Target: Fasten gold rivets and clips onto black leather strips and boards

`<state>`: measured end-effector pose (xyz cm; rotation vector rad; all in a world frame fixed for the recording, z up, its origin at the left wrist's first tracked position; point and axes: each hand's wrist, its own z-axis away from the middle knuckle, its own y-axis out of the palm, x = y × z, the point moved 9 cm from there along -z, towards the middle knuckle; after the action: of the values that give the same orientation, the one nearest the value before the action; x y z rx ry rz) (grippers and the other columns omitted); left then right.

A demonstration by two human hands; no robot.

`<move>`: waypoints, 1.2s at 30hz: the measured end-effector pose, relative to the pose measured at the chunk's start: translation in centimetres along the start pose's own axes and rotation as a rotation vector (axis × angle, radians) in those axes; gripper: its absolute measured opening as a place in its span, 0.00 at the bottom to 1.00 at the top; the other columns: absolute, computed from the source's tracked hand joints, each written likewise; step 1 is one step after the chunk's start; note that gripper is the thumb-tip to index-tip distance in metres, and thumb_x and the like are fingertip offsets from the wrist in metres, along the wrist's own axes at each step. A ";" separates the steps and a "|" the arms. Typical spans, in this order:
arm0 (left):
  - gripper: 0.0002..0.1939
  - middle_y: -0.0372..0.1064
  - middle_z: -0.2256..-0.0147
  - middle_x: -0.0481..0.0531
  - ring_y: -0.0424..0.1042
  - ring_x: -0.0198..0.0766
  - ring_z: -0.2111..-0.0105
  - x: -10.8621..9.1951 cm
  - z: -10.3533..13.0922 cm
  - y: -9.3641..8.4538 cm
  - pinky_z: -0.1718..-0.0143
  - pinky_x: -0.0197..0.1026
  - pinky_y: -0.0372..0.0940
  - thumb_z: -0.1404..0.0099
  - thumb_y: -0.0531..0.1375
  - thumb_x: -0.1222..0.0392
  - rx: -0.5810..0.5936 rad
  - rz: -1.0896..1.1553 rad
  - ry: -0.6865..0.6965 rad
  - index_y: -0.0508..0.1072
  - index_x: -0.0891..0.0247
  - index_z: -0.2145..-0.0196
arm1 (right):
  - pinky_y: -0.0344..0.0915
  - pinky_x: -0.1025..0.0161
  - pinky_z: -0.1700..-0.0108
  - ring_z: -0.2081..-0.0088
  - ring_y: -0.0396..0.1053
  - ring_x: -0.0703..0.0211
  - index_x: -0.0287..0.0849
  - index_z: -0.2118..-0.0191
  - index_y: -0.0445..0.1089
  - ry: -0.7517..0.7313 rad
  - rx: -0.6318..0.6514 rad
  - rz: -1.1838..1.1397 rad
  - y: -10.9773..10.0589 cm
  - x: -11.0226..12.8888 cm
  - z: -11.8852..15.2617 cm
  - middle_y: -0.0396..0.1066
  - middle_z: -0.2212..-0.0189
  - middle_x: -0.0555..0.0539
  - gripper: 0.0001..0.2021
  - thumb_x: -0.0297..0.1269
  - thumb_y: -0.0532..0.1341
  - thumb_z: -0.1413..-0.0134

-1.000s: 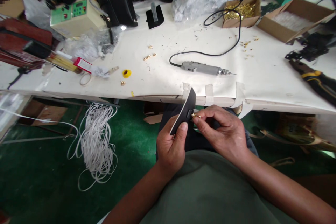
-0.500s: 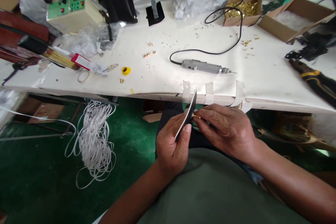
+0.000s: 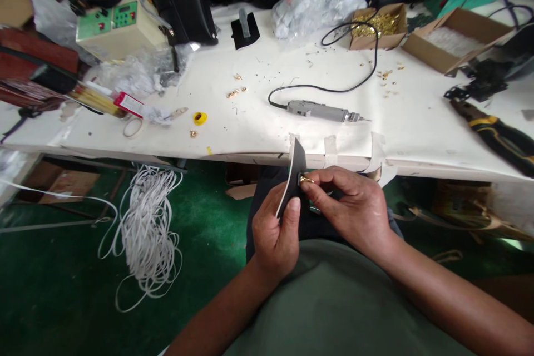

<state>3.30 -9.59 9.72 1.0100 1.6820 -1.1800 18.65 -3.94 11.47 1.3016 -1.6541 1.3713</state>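
Left hand (image 3: 276,236) grips the thin, black, pale-edged panel (image 3: 297,162), right hand (image 3: 359,203) pinches the small gold metal fitting (image 3: 307,179), and slackening could drop it

Free lane between yellow roll (image 3: 203,120), grey tool (image 3: 319,111); cable (image 3: 321,88) obstructs behind.

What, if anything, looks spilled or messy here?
Loose gold-coloured metal pieces lie scattered on the white worktop in front of the cardboard box heaped with similar-looking ones, as if spilled, though perhaps left deliberately. Below, the white cord is a loose tangle rather than a neat coil.
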 end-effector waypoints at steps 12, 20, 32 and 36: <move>0.16 0.75 0.47 0.56 0.74 0.46 0.48 -0.6 0.9 0.1 0.44 0.46 0.67 0.25 0.56 0.57 0.007 0.022 -0.025 0.75 0.55 0.44 | 0.73 0.61 0.55 0.60 0.75 0.57 0.42 0.48 0.75 -0.218 0.087 -0.068 0.2 2.0 1.0 0.76 0.60 0.45 0.15 0.28 0.67 0.41; 0.25 0.66 0.40 0.62 0.69 0.54 0.41 -3.0 1.5 0.9 0.42 0.52 0.68 0.29 0.58 0.51 0.108 0.037 0.081 0.68 0.59 0.37 | 0.70 0.55 0.48 0.51 0.70 0.50 0.46 0.38 0.62 -0.255 0.216 -0.025 1.0 1.7 2.4 0.69 0.50 0.42 0.32 0.32 0.71 0.47; 0.19 0.73 0.49 0.55 0.75 0.41 0.53 -4.8 0.1 0.1 0.53 0.42 0.74 0.30 0.62 0.63 0.035 -0.130 0.250 0.73 0.55 0.43 | 0.67 0.62 0.59 0.62 0.72 0.55 0.41 0.60 0.74 0.093 0.055 -0.267 -2.4 0.3 1.9 0.74 0.64 0.47 0.10 0.44 0.62 0.34; 0.22 0.75 0.52 0.54 0.75 0.43 0.54 -3.7 -3.3 -1.4 0.50 0.45 0.72 0.39 0.70 0.58 -0.082 -0.188 0.133 0.73 0.57 0.47 | 0.68 0.62 0.63 0.64 0.73 0.53 0.38 0.62 0.75 0.309 0.128 -0.431 -1.6 -1.3 1.9 0.77 0.65 0.46 0.18 0.51 0.64 0.37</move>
<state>2.70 -7.28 14.27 0.9130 1.9493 -1.1733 20.81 -5.35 10.34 1.3412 -1.0229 1.3434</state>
